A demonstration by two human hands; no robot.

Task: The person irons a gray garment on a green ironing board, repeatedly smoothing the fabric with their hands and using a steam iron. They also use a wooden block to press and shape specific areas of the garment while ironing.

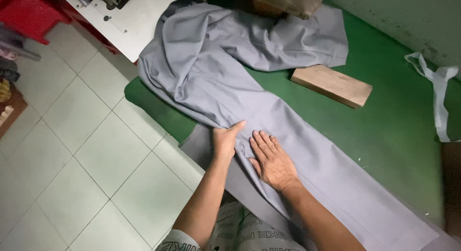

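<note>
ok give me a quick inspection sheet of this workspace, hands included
surface: green padded table, rounded near corner.
job's things: grey trousers spread along it, upper part bunched.
clutter: wooden block; white strap at right edge.
grippers: left hand pressing a fold; right hand flat on the cloth, palm down.
cables: nothing seen.
surroundings: pale tiled floor; white machine table; red stool.

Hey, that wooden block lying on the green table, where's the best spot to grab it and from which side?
Probably grip the wooden block across its two long sides, near the middle, coming straight down from above. It lies flat on the green table, long and narrow, with both long edges clear of the grey trousers. Both hands are resting flat on the cloth.
</note>
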